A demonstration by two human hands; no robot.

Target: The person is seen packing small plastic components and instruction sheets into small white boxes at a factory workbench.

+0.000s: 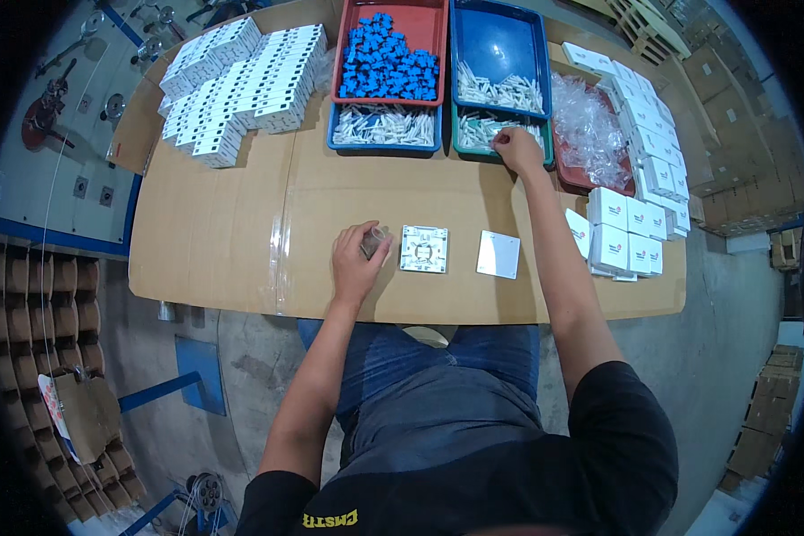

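Right hand (518, 150) reached top-centre, fingers pinching white plastic pieces in green tray (460, 147); left hand (359, 261) curled around small clear bag (375, 241), just left of white square base (423, 248).

Four trays (389, 40), two hands (357, 263), one square base (423, 248), one cover (498, 255).

The person wears a black short-sleeved T-shirt (473, 482) with a yellow marking near the collar, and blue denim jeans (438, 375); both forearms are bare.
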